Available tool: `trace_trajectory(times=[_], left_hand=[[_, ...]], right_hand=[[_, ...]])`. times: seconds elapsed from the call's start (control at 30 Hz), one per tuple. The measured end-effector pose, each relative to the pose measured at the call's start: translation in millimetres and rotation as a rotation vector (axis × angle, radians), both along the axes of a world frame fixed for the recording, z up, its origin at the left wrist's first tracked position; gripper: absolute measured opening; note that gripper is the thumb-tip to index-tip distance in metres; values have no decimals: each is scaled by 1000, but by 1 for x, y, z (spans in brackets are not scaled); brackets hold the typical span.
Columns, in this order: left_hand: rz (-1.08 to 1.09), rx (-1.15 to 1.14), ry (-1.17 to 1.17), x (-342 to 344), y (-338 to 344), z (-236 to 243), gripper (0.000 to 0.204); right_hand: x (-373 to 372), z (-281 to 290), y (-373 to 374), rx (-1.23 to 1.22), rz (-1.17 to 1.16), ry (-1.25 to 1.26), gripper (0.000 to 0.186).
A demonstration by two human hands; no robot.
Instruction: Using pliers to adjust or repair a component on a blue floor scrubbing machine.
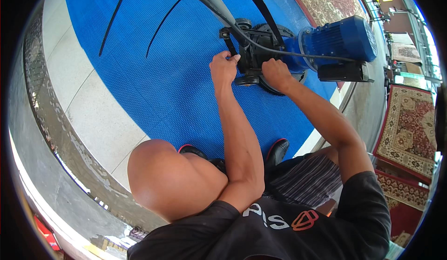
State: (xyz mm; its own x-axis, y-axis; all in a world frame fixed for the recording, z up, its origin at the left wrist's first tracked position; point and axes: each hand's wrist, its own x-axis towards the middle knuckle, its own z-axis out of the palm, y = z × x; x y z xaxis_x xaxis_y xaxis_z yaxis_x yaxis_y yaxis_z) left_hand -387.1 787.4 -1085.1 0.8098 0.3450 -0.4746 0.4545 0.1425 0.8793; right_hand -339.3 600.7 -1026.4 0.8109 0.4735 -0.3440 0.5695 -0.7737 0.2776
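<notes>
The person bends forward, both arms reaching away to the far side. The left forearm (238, 130) runs almost straight out from a bent left elbow (251, 183), its wrist nearly in line with it. At its end the left hand (224, 68) is partly curled, thumb standing out to the right, forefinger bent toward the far side; I can't make out the other fingers. The right forearm (321, 109) slants in from the near right, the right elbow (351, 144) bent outward. The right hand (278, 75) is balled, knuckles up, its fingertips hidden from me. The two hands are near each other, not touching. A bare left knee (160, 176) juts up at the near left.
</notes>
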Motion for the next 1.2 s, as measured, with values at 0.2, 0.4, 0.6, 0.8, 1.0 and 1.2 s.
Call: trace_trajectory(times=[0.2, 0.4, 0.6, 0.8, 1.0, 1.2], left_hand=[[-35, 3, 3, -2, 1, 4, 27], [-34, -12, -5, -2, 4, 0, 27], [-23, -17, 3, -3, 5, 1, 27], [-27, -26, -5, -4, 6, 2, 27], [-24, -31, -5, -3, 5, 1, 27], [-26, -30, -1, -4, 6, 1, 27]], right_hand=[[12, 2, 7, -62, 114, 33, 20], [34, 10, 2, -84, 73, 196, 24], [29, 12, -9, -151, 77, 139, 20], [16, 18, 3, -91, 54, 76, 18], [10, 16, 20, -122, 153, -22, 15], [18, 23, 24, -309, 77, 189, 19]])
